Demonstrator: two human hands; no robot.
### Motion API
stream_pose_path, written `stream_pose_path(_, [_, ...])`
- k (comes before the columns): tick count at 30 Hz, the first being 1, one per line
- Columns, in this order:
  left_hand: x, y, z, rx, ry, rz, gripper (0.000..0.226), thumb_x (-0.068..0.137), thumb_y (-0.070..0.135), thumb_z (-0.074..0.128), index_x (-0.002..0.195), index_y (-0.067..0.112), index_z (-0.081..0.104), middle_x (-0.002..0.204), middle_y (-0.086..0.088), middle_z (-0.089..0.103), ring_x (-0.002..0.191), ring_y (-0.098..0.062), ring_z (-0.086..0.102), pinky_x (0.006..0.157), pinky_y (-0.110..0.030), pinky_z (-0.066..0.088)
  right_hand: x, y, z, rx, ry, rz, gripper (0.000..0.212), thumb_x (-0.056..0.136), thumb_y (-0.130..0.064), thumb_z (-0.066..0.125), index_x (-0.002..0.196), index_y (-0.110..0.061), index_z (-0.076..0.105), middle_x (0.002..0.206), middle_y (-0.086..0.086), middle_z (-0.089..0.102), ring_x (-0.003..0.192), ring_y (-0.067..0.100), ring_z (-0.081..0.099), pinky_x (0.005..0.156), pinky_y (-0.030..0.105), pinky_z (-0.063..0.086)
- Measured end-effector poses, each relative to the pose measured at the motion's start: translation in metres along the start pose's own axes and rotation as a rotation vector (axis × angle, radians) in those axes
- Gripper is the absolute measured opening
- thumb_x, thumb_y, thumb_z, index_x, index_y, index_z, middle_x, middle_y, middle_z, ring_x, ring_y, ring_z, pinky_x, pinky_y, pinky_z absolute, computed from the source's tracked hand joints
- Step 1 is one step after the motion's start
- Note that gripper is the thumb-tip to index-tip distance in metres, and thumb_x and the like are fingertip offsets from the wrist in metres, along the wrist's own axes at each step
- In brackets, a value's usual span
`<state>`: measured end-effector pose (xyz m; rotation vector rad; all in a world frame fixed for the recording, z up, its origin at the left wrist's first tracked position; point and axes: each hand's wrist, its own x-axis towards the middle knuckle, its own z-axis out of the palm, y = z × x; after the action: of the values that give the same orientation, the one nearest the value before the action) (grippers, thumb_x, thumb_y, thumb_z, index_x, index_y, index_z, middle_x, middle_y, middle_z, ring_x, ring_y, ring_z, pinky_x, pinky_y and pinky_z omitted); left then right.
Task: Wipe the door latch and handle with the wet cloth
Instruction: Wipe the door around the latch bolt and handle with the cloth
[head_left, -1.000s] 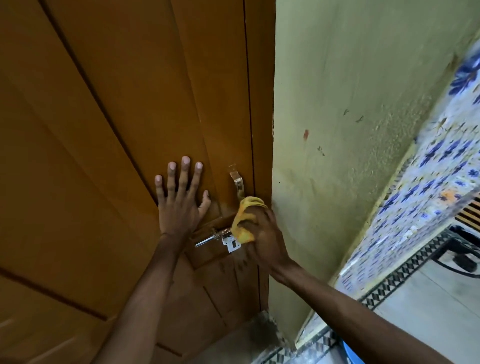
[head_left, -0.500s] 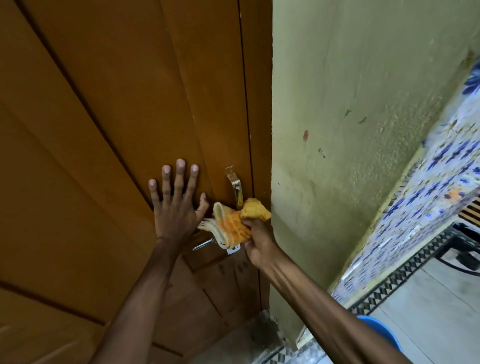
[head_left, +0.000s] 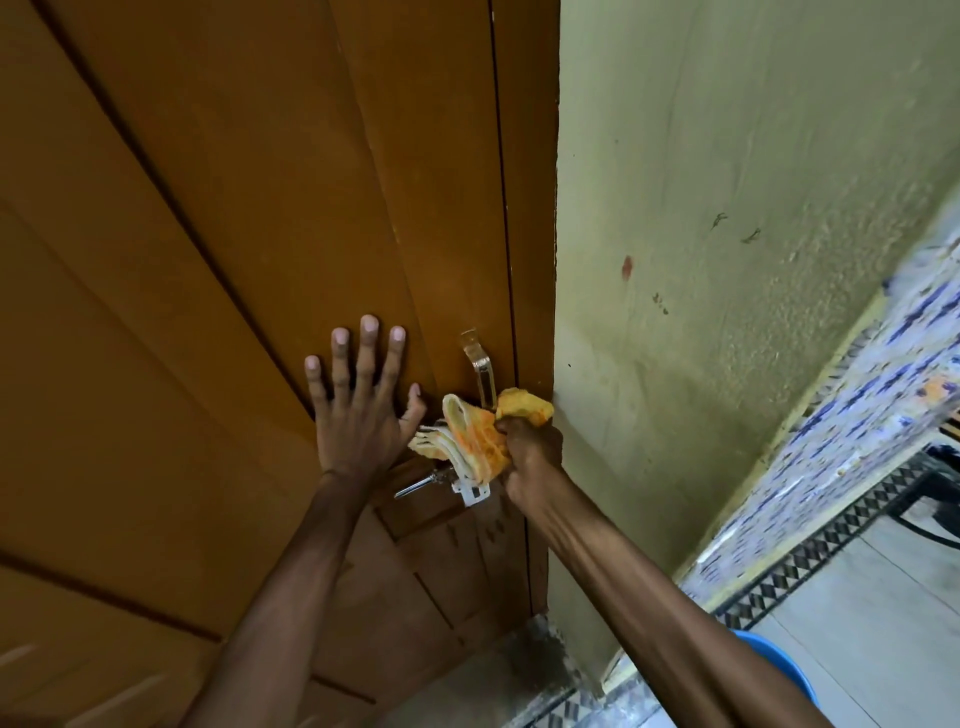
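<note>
A rough, pale green plastered wall (head_left: 727, 260) fills the upper right of the frame, marked by a small red spot (head_left: 627, 267). Blue-and-white patterned tiles (head_left: 857, 415) run along the right edge. A blue plastic tub (head_left: 784, 662) sits lower right on the pale floor (head_left: 883, 623).

The left hand (head_left: 358, 410) is pressing flat against the brown wooden door (head_left: 223, 260), its fingers (head_left: 370, 348) spread and pointing up. Just to its right, the right hand (head_left: 530, 457) is gripping a bunched orange-yellow cloth (head_left: 478, 441) and holding it against the door at the foot of the metal handle (head_left: 480, 366), whose upper part is showing above the cloth. The latch (head_left: 441, 480) is sticking out below the cloth, its bolt pointing left. A pale green wall (head_left: 727, 208) is standing right of the door, with blue patterned tiles (head_left: 857, 405) further right and a blue basin (head_left: 779, 665) showing behind the right forearm.
</note>
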<state>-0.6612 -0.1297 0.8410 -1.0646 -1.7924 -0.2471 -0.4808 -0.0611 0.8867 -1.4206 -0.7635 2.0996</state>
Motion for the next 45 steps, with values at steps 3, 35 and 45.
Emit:
stream_pose_path(3, [0.000, 0.000, 0.001, 0.011, -0.005, 0.004, 0.079, 0.097, 0.053, 0.044, 0.161, 0.022, 0.009, 0.167, -0.005, -0.017, 0.153, -0.027, -0.018, 0.124, -0.052, -0.011, 0.004, 0.001, 0.004, -0.048, 0.063, -0.103, 0.011, 0.089, -0.015, 0.068, 0.092, -0.010, 0.059, 0.107, 0.011, 0.066, 0.102, 0.030, 0.063, 0.096, 0.042, 0.051])
stream_pose_path(35, [-0.002, 0.001, 0.001, 0.002, -0.001, -0.011, 0.077, 0.098, 0.052, 0.044, 0.161, 0.022, 0.012, 0.167, -0.003, -0.017, 0.153, -0.026, -0.019, 0.123, -0.051, -0.013, 0.015, 0.000, -0.072, -0.407, 0.126, -0.577, 0.013, 0.088, -0.011, 0.065, 0.099, -0.016, 0.071, 0.095, 0.005, 0.071, 0.085, 0.018, 0.066, 0.083, 0.033, 0.053])
stream_pose_path(45, [-0.001, 0.001, 0.001, 0.016, -0.017, -0.020, 0.080, 0.098, 0.054, 0.044, 0.161, 0.023, 0.006, 0.166, -0.002, -0.022, 0.152, -0.025, -0.024, 0.122, -0.052, -0.011, 0.072, 0.055, -0.084, -0.868, 0.309, -1.004, 0.029, 0.090, -0.018, 0.063, 0.118, -0.010, 0.066, 0.115, 0.007, 0.069, 0.110, 0.022, 0.063, 0.099, 0.024, 0.044])
